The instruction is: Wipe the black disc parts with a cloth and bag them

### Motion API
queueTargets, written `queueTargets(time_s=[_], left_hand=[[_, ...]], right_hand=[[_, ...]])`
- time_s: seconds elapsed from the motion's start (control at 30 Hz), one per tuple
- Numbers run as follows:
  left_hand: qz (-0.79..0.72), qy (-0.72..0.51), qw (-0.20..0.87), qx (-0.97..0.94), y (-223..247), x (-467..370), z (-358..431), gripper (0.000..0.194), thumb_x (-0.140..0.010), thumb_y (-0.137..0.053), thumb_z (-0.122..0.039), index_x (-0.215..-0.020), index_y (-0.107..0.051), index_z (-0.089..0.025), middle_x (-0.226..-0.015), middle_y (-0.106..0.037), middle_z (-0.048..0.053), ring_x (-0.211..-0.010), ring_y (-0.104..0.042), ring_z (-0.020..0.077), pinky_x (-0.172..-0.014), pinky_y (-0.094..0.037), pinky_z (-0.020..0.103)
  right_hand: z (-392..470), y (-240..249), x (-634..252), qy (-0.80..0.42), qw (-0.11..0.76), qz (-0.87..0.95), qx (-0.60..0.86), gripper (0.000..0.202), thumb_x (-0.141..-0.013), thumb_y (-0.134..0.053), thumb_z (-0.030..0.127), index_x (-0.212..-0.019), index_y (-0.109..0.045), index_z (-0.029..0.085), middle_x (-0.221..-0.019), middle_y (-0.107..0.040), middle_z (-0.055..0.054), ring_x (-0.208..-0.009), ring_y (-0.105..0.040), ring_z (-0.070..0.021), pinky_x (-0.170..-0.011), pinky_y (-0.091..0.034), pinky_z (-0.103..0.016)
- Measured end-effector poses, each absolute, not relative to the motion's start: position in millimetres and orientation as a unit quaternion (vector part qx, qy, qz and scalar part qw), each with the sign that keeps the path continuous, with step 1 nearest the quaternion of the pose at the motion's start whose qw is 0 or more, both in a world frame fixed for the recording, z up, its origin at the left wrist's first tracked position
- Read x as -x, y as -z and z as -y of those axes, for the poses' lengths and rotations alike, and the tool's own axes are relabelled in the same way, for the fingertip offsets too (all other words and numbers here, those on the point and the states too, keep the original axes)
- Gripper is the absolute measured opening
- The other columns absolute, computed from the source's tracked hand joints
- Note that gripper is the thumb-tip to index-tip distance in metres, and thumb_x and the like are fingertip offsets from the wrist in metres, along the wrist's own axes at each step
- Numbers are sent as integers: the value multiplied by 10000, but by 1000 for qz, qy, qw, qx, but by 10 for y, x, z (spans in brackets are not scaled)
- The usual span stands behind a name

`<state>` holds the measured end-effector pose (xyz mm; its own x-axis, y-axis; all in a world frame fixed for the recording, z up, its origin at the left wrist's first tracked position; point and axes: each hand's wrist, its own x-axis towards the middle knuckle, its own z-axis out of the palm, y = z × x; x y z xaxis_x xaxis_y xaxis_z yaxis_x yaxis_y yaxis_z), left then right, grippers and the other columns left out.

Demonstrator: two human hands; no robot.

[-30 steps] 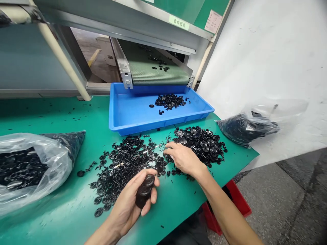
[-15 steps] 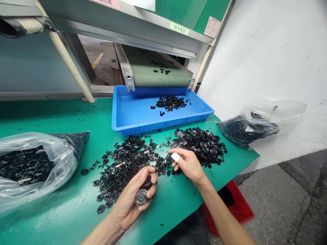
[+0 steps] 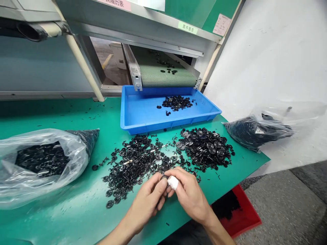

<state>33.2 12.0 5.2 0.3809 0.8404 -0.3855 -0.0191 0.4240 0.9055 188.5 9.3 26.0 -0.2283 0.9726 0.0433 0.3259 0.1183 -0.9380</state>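
My left hand (image 3: pixel 149 199) and my right hand (image 3: pixel 190 194) meet in front of the heaps, fingertips together. Between them is a round black plastic disc (image 3: pixel 165 177), mostly covered by the fingers. Both hands are closed on it; whether the left palm holds further discs is hidden. A white wrap (image 3: pixel 173 182) covers my right thumb. Just beyond the hands lies a loose heap of small black plastic parts (image 3: pixel 135 158), some still on branching sprues. To its right a denser pile of black discs (image 3: pixel 208 148) rests on the green tabletop (image 3: pixel 76 221).
A blue tray (image 3: pixel 173 121) holding black parts sits below the end of a green conveyor belt (image 3: pixel 170 80). Clear bags of black parts stand left (image 3: pixel 76 149) and right (image 3: pixel 255 132). Below the table's right edge is a red bin (image 3: pixel 249 211).
My right hand has come back from the disc pile to my left hand, and both now grip a disc together. The camera view has shifted slightly left.
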Motion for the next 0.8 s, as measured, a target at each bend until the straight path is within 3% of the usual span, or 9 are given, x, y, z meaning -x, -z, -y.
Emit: queueTargets(time_s=[0.13, 0.37, 0.5, 0.63, 0.8], left_hand=[[-478, -292, 699, -445, -60, -319, -107, 405, -895, -456, -582, -736, -474, -209, -444, -383, -98, -398, -245, 65, -362, -169, 160], [-468, -315, 695, -446, -54, -345, -70, 434, -870, -502, -586, -682, -487, -194, -463, -400, -77, -406, -279, 64, -367, -181, 165], [-435, -382, 727, -369, -12, -319, -73, 383, -896, -520, -511, -702, -522, -182, -476, -465, -59, -383, -275, 49, -346, -175, 144], [-394, -465, 749, -258, -39, -245, -151, 253, -913, -537, -363, -728, -523, -190, -584, -563, -34, -369, -340, 37, -321, -239, 114], [-337, -488, 778, -205, -107, -202, -238, 28, -858, -565, -210, -835, -578, -201, -767, -648, 3, -366, -415, 36, -272, -297, 100]], right_hand=[[-59, -253, -1978, -365, 327, 733, 472, 379, -815, -465, 38, -1104, -647, 203, -915, -587, -24, -752, -571, -126, -695, -481, -244], [-100, -85, -1898, -422, 373, 678, 471, 268, -845, -472, 60, -964, -681, 177, -634, -549, 38, -522, -528, -82, -520, -433, -188], [-171, -66, -1864, -399, 392, 687, 465, 317, -878, -400, 64, -1042, -649, 175, -744, -589, 8, -557, -569, -83, -536, -473, -188], [-328, -144, -1978, -227, 310, 761, 522, 397, -857, -366, 20, -1117, -618, 183, -1027, -596, -77, -819, -596, -153, -741, -509, -285], [-442, -239, -1973, -133, 140, 817, 544, 282, -900, -448, 85, -1079, -630, 205, -1003, -559, -60, -805, -553, -166, -644, -461, -265]])
